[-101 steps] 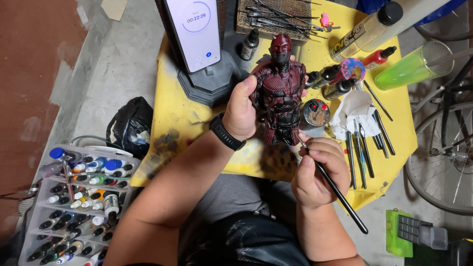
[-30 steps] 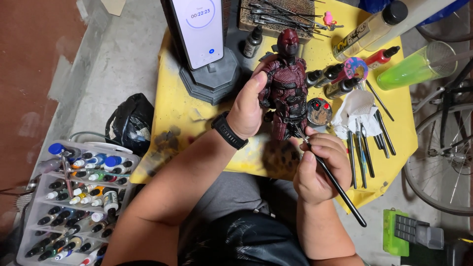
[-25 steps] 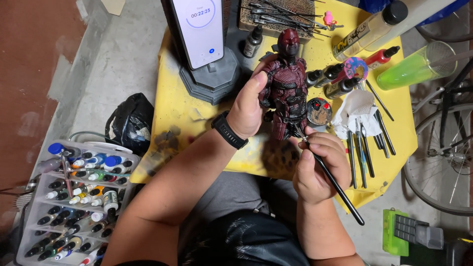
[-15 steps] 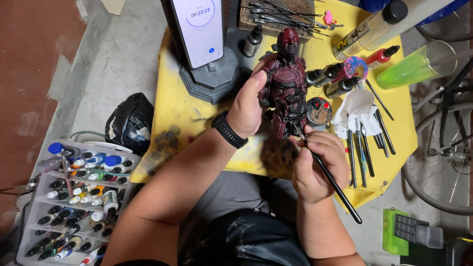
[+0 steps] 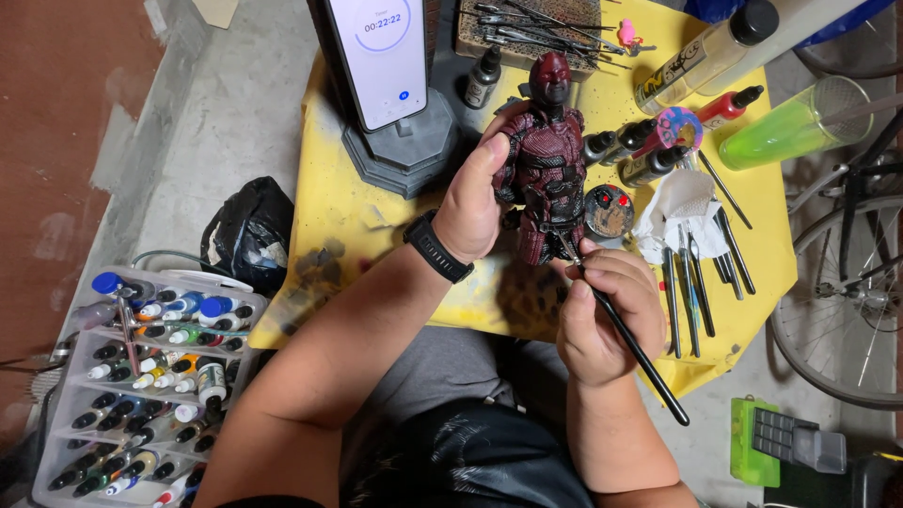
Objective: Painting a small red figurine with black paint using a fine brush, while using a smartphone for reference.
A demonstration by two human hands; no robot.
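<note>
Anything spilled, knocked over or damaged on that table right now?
Nothing freshly spilled or broken. The yellow table cover is smudged with dark paint stains near its front edge. Brushes lie loose beside a crumpled white tissue. The left hand holds the red figure upright; the right hand grips a brush.

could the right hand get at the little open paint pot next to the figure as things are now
Probably yes. The right hand, holding a brush at the red figure, sits just below the paint pot. Nothing lies between them, and the left hand grips the figure on the far side.
</note>
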